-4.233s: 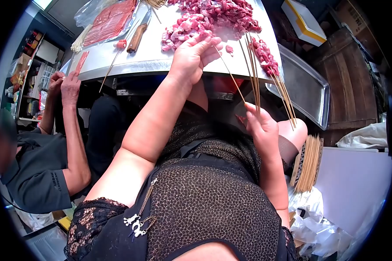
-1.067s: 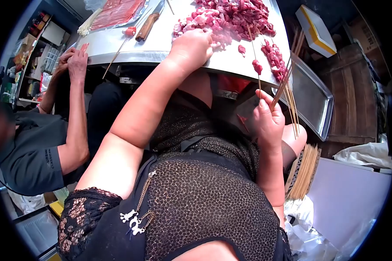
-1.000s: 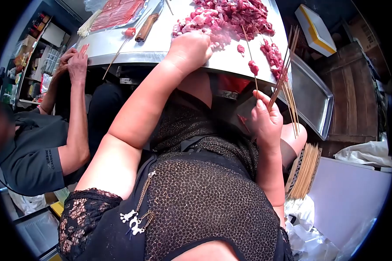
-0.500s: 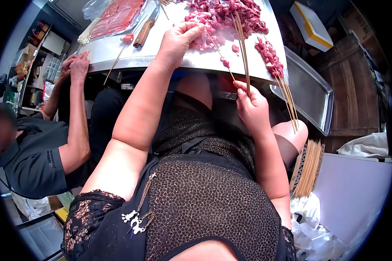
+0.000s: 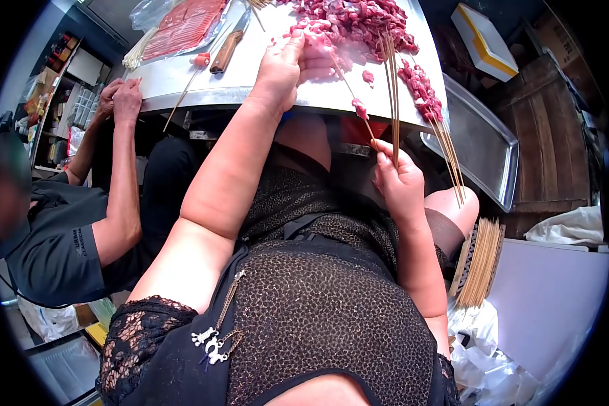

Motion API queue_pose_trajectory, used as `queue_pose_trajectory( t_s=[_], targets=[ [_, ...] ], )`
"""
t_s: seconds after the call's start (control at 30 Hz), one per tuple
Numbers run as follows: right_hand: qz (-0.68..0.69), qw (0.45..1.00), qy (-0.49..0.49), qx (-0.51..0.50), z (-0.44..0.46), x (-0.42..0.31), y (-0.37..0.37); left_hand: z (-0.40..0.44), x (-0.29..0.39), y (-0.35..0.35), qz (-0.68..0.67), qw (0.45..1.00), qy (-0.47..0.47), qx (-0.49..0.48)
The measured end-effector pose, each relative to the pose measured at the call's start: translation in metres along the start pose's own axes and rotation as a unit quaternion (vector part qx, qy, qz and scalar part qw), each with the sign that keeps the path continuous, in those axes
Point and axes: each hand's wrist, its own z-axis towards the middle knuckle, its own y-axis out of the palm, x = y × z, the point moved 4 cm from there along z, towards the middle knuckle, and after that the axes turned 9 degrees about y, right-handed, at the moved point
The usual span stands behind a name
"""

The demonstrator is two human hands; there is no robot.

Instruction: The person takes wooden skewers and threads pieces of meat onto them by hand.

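Observation:
My right hand (image 5: 400,181) grips several thin bamboo skewers (image 5: 391,88) below the table's edge. One skewer slants up to the left, with a small piece of raw meat (image 5: 360,108) partway along it. Its tip reaches towards the meat pile (image 5: 358,27). At the near side of that pile lies my left hand (image 5: 281,74), its thumb and fingers apart against paler pieces of meat (image 5: 318,42). Whether the fingers touch a single piece is hard to make out. A loose meat piece (image 5: 367,78) lies on the white table (image 5: 237,88) between the hands.
Finished meat skewers (image 5: 423,91) overhang the table's right edge. A knife (image 5: 227,53) and a tray of sliced meat (image 5: 186,27) lie at the left. Another person's hands (image 5: 122,100) rest at the table's left end. A box of skewers (image 5: 479,264) stands low at my right.
My left hand has opened from a pinch near the skewer's tip and turned its fingers under at the meat. My right hand has moved slightly right and down with the skewers.

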Motion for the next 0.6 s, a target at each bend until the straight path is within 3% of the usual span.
queue_pose_trajectory(
  t_s=[0.07, 0.13, 0.6],
  targets=[
    [0.017, 1.000, 0.005, 0.005, -0.001, 0.004, -0.003, -0.002, -0.004, 0.003, -0.026, 0.999, -0.017, 0.008],
    [0.023, 1.000, 0.011, 0.009, -0.006, 0.001, -0.005, -0.002, -0.004, 0.006, 0.009, 0.999, 0.040, -0.009],
    [0.025, 0.999, -0.015, 0.017, -0.018, -0.002, -0.009, -0.009, 0.000, 0.010, -0.065, 0.998, 0.003, 0.000]
  ],
)
